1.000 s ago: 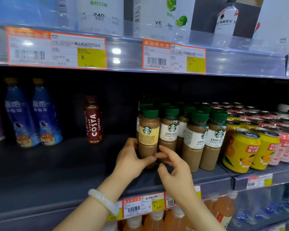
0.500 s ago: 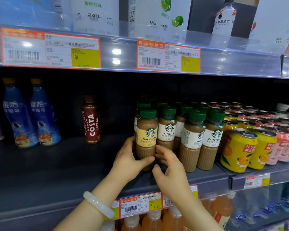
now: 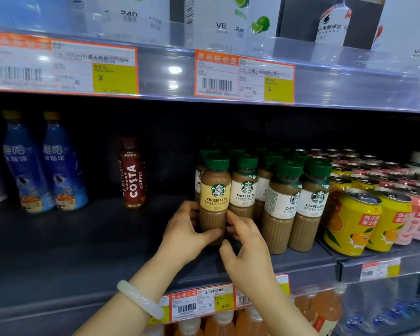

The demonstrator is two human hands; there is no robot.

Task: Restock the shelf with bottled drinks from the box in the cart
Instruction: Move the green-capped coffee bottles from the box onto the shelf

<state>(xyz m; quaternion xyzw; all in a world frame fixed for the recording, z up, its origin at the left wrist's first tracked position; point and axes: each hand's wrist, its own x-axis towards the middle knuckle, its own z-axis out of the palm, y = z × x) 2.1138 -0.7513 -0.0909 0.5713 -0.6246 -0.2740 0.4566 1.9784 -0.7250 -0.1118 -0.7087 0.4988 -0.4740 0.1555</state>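
A Cheese Latte bottle with a yellow label and green cap stands upright at the front left of a group of Caffe Latte bottles on the dark middle shelf. My left hand grips its lower part from the left, thumb across the front. My right hand touches the same bottle's lower right side with its fingertips, fingers curled around it. The cart and box are out of view.
A Costa coffee bottle and two blue bottles stand to the left. Yellow and pink cans fill the right side. The upper shelf edge with price tags hangs above. Orange drinks sit below.
The Cheese Latte bottle has been turned so its label now faces front. Both hands stay on its lower part, hardly shifting.
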